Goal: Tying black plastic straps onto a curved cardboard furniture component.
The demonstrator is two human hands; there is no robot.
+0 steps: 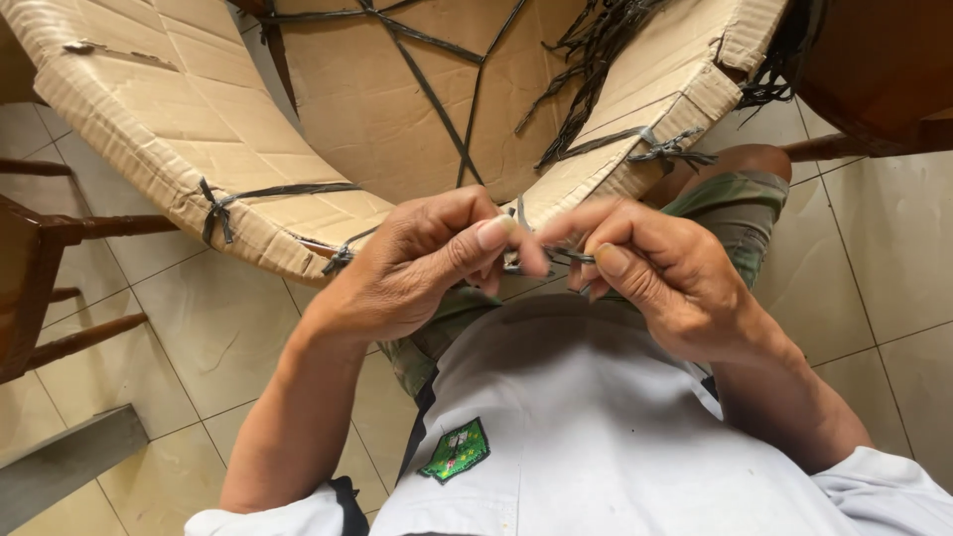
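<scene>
In the middle of the frame the left hand [422, 263] and the right hand [650, 273] are meeting, fingertips nearly touching each other. Both are pinching a thin dark strip [556, 256] between thumb and forefinger; the left thumb is pressing down on one end, and the right thumb and curled fingers are closing on the other. The strip is running across the small gap between the two hands, just below the lower rim of the cardboard [248, 179]. Whether it is one strand or two twisted together is hard to tell, since the fingers are covering most of it.

The cardboard is filling the upper half of the frame, bent into a large curved shell with its open side facing the camera. Dark ties [213, 208] are knotted through its edge at the left, lower middle and right, and more dark strands [447, 99] are crossing its inner face. A loose bundle of the same strands [596, 50] is hanging at the upper middle right.

Below the hands a white shirt [596, 427] with a green badge [455, 452] is taking up the lower middle. A knee in camouflage shorts [735, 208] is showing to the right of the hands. Wooden furniture [40, 268] is standing at the left edge, and pale floor tiles [228, 328] are lying beneath everything
</scene>
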